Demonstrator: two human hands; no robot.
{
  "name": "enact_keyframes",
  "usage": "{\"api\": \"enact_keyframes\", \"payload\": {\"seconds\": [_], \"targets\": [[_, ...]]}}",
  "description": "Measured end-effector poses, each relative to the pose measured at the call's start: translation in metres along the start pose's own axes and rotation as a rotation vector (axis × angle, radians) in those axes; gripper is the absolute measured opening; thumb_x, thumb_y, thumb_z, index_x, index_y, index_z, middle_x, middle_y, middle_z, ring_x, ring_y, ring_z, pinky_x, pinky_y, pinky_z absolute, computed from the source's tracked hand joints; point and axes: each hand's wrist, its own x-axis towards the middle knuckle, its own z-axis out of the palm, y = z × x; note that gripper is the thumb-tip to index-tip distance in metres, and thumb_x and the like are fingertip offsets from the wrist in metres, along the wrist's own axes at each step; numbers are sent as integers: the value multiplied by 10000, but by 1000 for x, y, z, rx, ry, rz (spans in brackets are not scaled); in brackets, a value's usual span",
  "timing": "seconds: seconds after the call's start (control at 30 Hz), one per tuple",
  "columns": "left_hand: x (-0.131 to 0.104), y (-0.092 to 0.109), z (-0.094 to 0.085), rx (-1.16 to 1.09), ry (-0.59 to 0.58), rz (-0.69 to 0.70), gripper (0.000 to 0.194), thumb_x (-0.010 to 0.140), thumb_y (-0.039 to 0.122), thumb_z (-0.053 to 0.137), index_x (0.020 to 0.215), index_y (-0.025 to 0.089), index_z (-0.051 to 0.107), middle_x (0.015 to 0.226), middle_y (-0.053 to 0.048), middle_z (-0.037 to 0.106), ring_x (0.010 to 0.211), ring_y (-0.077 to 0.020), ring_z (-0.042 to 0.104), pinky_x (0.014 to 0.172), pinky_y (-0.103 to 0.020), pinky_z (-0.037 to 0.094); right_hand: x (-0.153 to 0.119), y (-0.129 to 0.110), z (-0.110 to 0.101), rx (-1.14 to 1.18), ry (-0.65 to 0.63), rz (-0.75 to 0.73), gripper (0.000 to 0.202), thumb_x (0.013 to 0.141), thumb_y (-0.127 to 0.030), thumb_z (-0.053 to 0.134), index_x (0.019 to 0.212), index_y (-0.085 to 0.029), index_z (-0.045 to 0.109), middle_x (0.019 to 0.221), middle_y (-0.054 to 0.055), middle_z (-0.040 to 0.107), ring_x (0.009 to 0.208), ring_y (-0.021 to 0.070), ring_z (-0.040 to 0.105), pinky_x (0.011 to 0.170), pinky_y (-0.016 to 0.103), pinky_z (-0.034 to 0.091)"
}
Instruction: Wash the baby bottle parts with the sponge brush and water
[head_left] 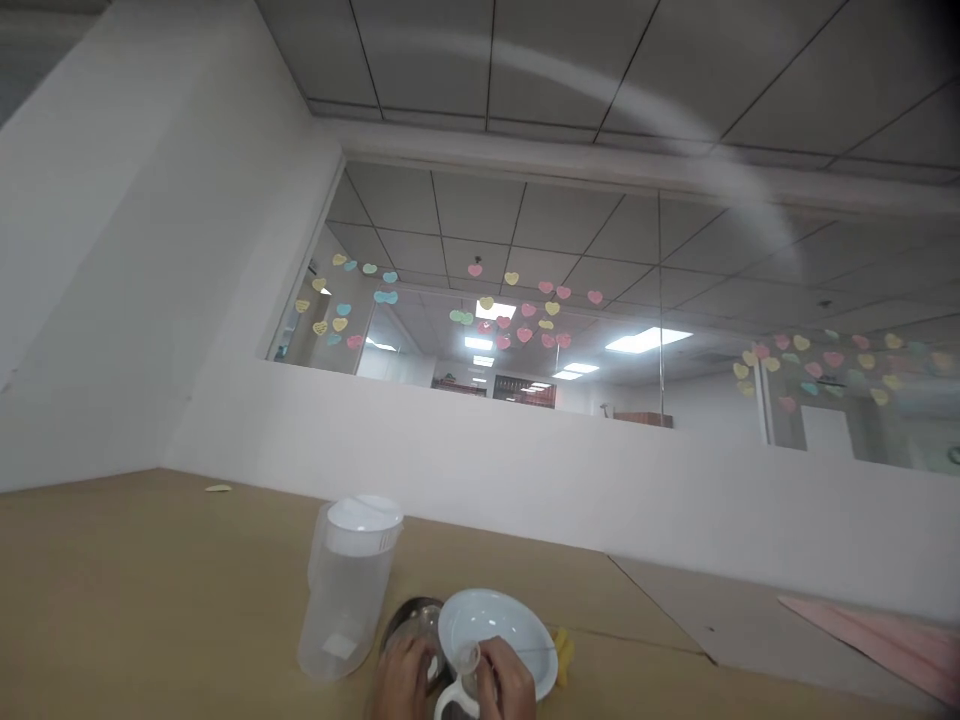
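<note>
At the bottom edge, my left hand (405, 675) curls its fingers over a clear, rounded piece (421, 626) at a dark metal bowl (397, 612); its exact kind is unclear. My right hand (508, 682) is closed on a small translucent tube-like piece with a round mouth (468, 658). Just below it shows a white loop-shaped part (456, 694), cut by the frame edge. A white oval bowl (487, 608) lies behind my right hand. To the left stands a translucent plastic pitcher with a white lid (349, 590), touched by neither hand.
Something yellow (562, 656) sits beside the white bowl's right side. A small yellow slip (218, 488) lies at the back left of the brown tabletop (150, 600). Pink material (885, 640) is at the far right. Behind are a white wall (450, 460) and a window with heart-shaped notes.
</note>
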Motion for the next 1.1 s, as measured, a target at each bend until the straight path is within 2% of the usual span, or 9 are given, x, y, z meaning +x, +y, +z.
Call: {"api": "enact_keyframes", "payload": {"seconds": [0.1,0.3,0.43,0.53,0.67,0.77,0.83,0.97,1.1], "targets": [[0,12,-12,-7,-24,8,386,873,282,300,890,208,678,976,-83,674,968,-246,595,880,-408,467,1,-8,-10,32,-55,80,300,899,-276,357,738,-197,597,667,37,606,636,165,572,607,253,431],[10,33,-31,-58,-10,6,352,893,304,321,930,166,642,940,-87,653,937,-244,577,849,-415,459,8,-14,-21,-8,12,206,287,895,-255,349,835,-172,618,784,63,647,754,175,589,692,280,447],[15,42,-41,-142,98,-4,298,885,319,366,942,169,617,920,-75,638,905,-222,583,827,-375,458,17,-21,-29,-44,81,110,266,879,-239,351,898,-167,606,828,80,637,824,190,583,743,327,456],[17,51,-53,-234,175,6,280,874,356,413,939,169,610,917,-68,634,879,-205,580,815,-345,459,24,-27,-35,-102,47,-115,263,843,-230,388,986,-161,598,930,105,641,905,214,574,796,382,455],[19,70,-66,-304,200,82,244,864,353,456,916,173,613,905,-55,631,874,-190,575,819,-323,454,29,-28,-37,-190,0,-332,194,801,-222,429,856,-184,611,834,74,649,817,201,574,766,382,451],[19,86,-72,-357,193,114,218,867,335,472,903,176,616,906,-48,629,883,-183,576,821,-314,454,32,-28,-38,-245,42,-330,166,799,-223,426,752,-201,583,757,49,633,742,183,565,765,388,437],[20,97,-75,-394,193,122,204,870,323,480,903,177,618,907,-45,628,880,-178,579,809,-305,460,34,-30,-39,-247,58,-321,154,802,-226,427,776,-203,577,767,48,634,736,182,568,765,390,435],[20,116,-81,-424,176,201,172,872,298,501,914,185,624,901,-39,632,864,-164,591,789,-290,472,41,-42,-38,-243,86,-262,305,801,-322,466,1059,-177,541,938,98,640,890,234,582,806,427,436],[12,130,-83,-381,175,399,114,867,222,524,912,189,623,878,-28,629,831,-140,595,751,-260,484,49,-49,-35,-284,128,-241,475,791,-330,509,1224,-146,445,1041,136,617,986,257,564,851,453,434]]}}
